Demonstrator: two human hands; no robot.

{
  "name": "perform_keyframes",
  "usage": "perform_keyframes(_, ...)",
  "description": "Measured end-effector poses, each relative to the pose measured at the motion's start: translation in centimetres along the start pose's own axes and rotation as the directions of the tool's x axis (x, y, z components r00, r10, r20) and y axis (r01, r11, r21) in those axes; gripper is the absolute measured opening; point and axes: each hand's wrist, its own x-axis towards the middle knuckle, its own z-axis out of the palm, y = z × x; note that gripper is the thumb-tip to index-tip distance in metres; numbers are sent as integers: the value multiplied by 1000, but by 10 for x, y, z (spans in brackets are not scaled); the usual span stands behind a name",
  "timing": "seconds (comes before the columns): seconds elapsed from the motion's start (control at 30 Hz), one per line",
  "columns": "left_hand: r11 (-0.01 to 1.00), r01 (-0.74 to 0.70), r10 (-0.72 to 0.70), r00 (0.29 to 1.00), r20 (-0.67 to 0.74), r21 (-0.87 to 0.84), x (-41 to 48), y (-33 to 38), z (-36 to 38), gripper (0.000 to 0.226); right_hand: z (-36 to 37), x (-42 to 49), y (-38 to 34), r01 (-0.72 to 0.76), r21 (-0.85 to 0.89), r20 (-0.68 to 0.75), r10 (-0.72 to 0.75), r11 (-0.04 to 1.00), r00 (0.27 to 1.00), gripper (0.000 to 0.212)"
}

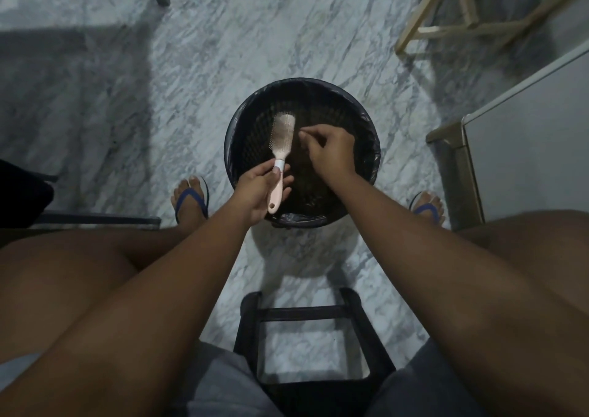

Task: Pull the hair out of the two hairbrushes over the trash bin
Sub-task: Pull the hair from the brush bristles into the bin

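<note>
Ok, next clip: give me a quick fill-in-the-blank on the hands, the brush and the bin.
1. The left hand grips the hairbrush by its pink ____.
2. The right hand and the brush are both above the trash bin, which is lined with a ____ bag.
3. Only ____ hairbrush is in view.

Missing words: handle; black; one.

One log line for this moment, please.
left hand: holds hairbrush by handle | right hand: pinching beside its head, contents unclear | both over trash bin
</note>
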Motion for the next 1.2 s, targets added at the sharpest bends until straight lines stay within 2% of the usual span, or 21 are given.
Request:
perform_keyframes(0.17,992,16,-30,994,-106,-126,3,-2,5,36,-6,2,-2,142,77,-266,-117,987,957,12)
perform_keyframes(0.3,983,27,-57,985,-162,-181,6,1,-1,37,-11,1,-7,38,206,-494,70,978,867,13)
perform_keyframes(0.33,986,20,-45,988,-145,-167,5,2,-2,36,-13,2,-4,-19,208,-462,115,978,879,12)
perform_keyframes(0.37,987,7,-27,992,-121,-158,4,3,-1,36,-14,4,1,-116,155,-355,165,981,920,11)
perform_keyframes(0.4,988,-4,-10,996,-92,-152,3,4,0,35,-12,7,8,-248,14,-182,246,969,952,16)
perform_keyframes(0.43,990,-15,6,998,-66,-141,1,5,2,36,-11,8,14,-359,-193,2,367,913,930,30)
perform_keyframes(0.47,992,-25,20,999,-44,-124,0,6,4,36,-8,9,19,-407,-398,142,494,822,858,50)
perform_keyframes(0.5,994,-32,29,999,-29,-100,-1,7,5,36,-6,8,20,-382,-556,231,579,738,782,72)
perform_keyframes(0.53,997,-36,35,999,-15,-75,-2,8,7,37,-5,8,20,-333,-626,277,600,705,751,88)
perform_keyframes(0.57,998,-40,40,999,-2,-52,-3,8,7,37,-5,9,16,-299,-620,296,569,725,767,91)
perform_keyframes(0.6,998,-44,44,999,7,-33,-3,9,7,37,-5,10,14,-258,-566,284,479,783,831,78)
perform_keyframes(0.63,999,-48,48,999,15,-18,-3,9,7,37,-8,12,12,-199,-495,236,352,846,906,54)
perform_keyframes(0.67,999,-52,52,998,23,-2,-4,9,8,37,-9,13,11,-178,-421,169,269,890,948,30)
perform_keyframes(0.7,998,-55,54,998,33,18,-4,9,7,37,-11,13,9,-169,-361,138,232,917,963,18)
perform_keyframes(0.73,997,-60,58,997,44,44,-3,9,7,36,-11,16,9,-148,-323,160,208,935,965,23)
perform_keyframes(0.83,988,-82,73,995,75,129,-1,6,6,36,-10,17,2,-110,-207,333,176,972,927,79)
perform_keyframes(0.87,985,-89,77,994,84,148,-1,6,6,36,-9,17,1,-110,-171,351,165,979,922,83)
perform_keyframes(0.93,982,-104,89,991,99,156,0,6,5,32,-7,18,4,-81,-162,318,130,983,939,57)
perform_keyframes(1.0,985,-116,103,990,99,131,1,8,3,31,-7,17,8,-91,-154,218,124,984,968,23)
perform_keyframes(1.03,987,-118,109,991,84,110,3,9,2,31,-7,16,9,-103,-128,162,124,986,979,15)
perform_keyframes(1.2,997,-76,76,997,-23,22,8,8,-6,33,-11,20,11,-61,76,-125,70,995,990,9)
